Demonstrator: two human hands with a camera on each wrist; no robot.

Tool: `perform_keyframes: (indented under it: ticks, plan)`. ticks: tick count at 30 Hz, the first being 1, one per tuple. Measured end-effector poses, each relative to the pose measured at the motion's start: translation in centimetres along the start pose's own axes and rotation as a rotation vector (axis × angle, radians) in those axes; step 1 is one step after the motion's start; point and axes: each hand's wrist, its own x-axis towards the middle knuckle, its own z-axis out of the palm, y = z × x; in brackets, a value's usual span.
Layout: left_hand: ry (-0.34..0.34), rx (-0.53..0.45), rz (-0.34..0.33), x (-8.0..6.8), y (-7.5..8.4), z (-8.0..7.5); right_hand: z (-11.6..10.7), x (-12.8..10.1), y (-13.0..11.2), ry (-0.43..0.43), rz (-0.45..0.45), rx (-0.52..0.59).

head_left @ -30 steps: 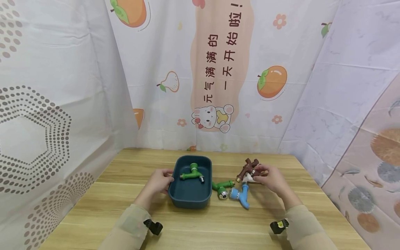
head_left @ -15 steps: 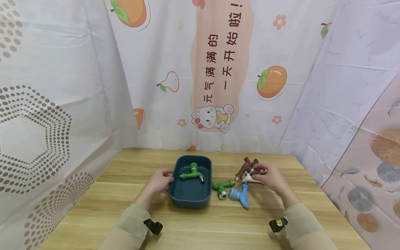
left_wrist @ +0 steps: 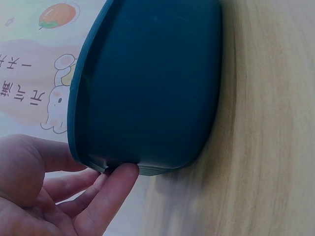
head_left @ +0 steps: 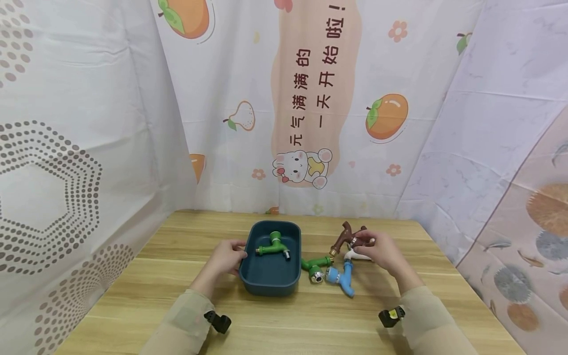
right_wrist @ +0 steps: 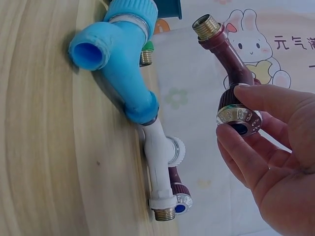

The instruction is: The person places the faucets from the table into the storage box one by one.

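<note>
My left hand (head_left: 228, 256) grips the left end of a dark teal plastic basin (head_left: 270, 288), its fingers and thumb at the rim (left_wrist: 142, 169). A green faucet (head_left: 276, 245) with a brass thread lies inside the basin. My right hand (right_wrist: 280, 142) pinches a dark red faucet (right_wrist: 231, 61) by its ribbed, chrome-capped handle, brass thread pointing up in the right wrist view. Below and beside it in that view are a white faucet (right_wrist: 156, 160), a light blue faucet (right_wrist: 125, 73) and a second dark red faucet (right_wrist: 178, 184), partly hidden behind the white one.
A second green faucet (head_left: 317, 264) lies on the wooden table (head_left: 293, 325) just right of the basin, with the blue faucet beside it. Printed curtains (head_left: 248, 172) hang behind the table and on both sides.
My right hand has lifted the dark red faucet and shifted it slightly left, apart from the other dark red one. The left hand and basin stay where they were.
</note>
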Motion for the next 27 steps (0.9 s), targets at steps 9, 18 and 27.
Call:
perform_keyframes:
  ticks: [9, 18, 27]
  plan:
    - [0.0, -0.003, 0.003, -0.1, 0.1, -0.1, 0.4, 0.5, -0.6, -0.02, -0.025, 0.035]
    - [-0.007, -0.005, 0.008, 0.0, 0.0, -0.1, 0.8, 0.9, -1.4, -0.033, -0.05, 0.05]
    - [0.003, 0.002, 0.011, 0.0, 0.0, 0.0, 1.2, 1.4, -2.3, -0.051, -0.058, 0.063]
